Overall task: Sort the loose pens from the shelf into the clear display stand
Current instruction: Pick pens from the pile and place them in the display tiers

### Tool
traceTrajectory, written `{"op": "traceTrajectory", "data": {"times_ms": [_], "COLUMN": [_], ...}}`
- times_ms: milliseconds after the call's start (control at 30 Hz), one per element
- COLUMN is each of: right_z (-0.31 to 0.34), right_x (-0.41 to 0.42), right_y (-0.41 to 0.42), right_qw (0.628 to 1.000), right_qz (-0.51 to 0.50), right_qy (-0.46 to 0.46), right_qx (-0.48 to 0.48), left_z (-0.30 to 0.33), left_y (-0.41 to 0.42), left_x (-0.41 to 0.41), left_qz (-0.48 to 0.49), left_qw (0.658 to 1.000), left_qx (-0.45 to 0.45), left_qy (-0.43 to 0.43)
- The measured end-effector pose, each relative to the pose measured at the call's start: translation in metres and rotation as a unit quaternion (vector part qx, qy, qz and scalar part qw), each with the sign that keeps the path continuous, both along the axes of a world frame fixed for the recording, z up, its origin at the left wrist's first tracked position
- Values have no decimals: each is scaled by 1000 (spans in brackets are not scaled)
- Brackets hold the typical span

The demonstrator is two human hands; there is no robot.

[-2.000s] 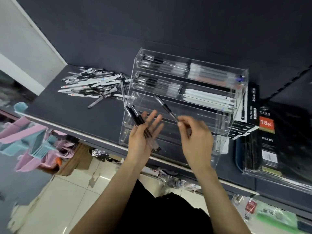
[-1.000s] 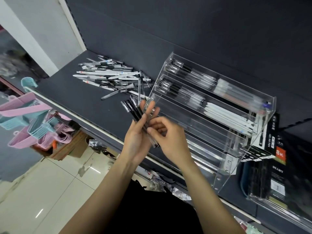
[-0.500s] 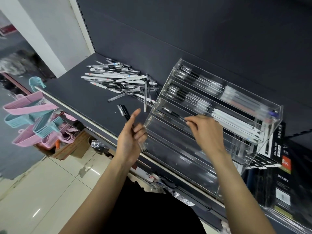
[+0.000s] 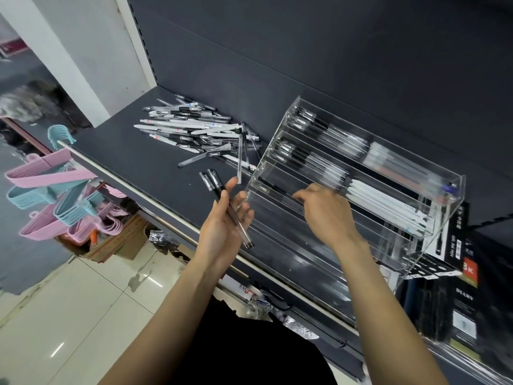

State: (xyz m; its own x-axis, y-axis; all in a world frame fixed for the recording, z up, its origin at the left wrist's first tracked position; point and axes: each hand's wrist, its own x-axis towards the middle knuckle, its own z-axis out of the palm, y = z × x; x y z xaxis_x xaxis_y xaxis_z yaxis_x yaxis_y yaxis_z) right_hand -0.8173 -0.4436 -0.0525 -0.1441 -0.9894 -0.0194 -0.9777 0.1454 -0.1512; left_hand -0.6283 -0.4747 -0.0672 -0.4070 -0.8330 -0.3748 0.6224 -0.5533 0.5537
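Here, left hand (image 4: pixel 222 226) holding two pens (image 4: pixel 226 208) (shelf edge (image 4: pixel 155 202) below), right hand (image 4: pixel 323 211) at stand (image 4: pixel 388 240).

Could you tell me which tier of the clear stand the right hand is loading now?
The third tier from the top; the right hand reaches into it.

My left hand (image 4: pixel 224 218) sits palm-up, fingers pointing to one o'clock; my right hand (image 4: pixel 323 209) curls fingers toward ten o'clock, forearm extended.

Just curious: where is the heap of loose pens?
In the head view, the loose pens lie on the dark shelf, just left of the clear display stand.
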Motion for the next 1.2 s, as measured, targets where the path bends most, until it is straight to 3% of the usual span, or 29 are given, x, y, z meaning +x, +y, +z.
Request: {"op": "traceTrajectory", "data": {"times_ms": [100, 267, 467, 533, 633, 700, 900, 967, 1200], "right_z": [13, 28, 24, 23, 18, 15, 6, 4, 1], "right_x": [14, 61, 63, 45, 13, -1, -7, -5, -2], "right_y": [8, 24, 29, 30, 30, 27, 8, 2, -7], "right_qw": [997, 942, 889, 902, 961, 977, 993, 994, 998], "right_qz": [-17, -30, -77, -101, -112, -87, -32, -19, -14], "right_qy": [-53, -321, -442, -405, -195, -123, -68, -62, -17], "right_qx": [-55, -90, -89, -110, -160, -152, -93, -83, -63], "left_z": [6, 16, 18, 13, 5, 1, 3, 2, 7], "left_y": [1, 5, 12, 11, 7, 4, -1, 0, 6], "left_x": [-6, -22, -28, -25, -14, -7, 0, 1, 6], "left_qz": [-7, -28, -62, -65, -41, -28, -4, 2, -10], "left_qw": [1000, 998, 996, 992, 981, 980, 997, 997, 959], "left_qx": [4, -3, -62, -94, -104, -77, -27, -36, -101], "left_qy": [17, 56, 10, -55, -159, -180, -69, -71, -264]}}
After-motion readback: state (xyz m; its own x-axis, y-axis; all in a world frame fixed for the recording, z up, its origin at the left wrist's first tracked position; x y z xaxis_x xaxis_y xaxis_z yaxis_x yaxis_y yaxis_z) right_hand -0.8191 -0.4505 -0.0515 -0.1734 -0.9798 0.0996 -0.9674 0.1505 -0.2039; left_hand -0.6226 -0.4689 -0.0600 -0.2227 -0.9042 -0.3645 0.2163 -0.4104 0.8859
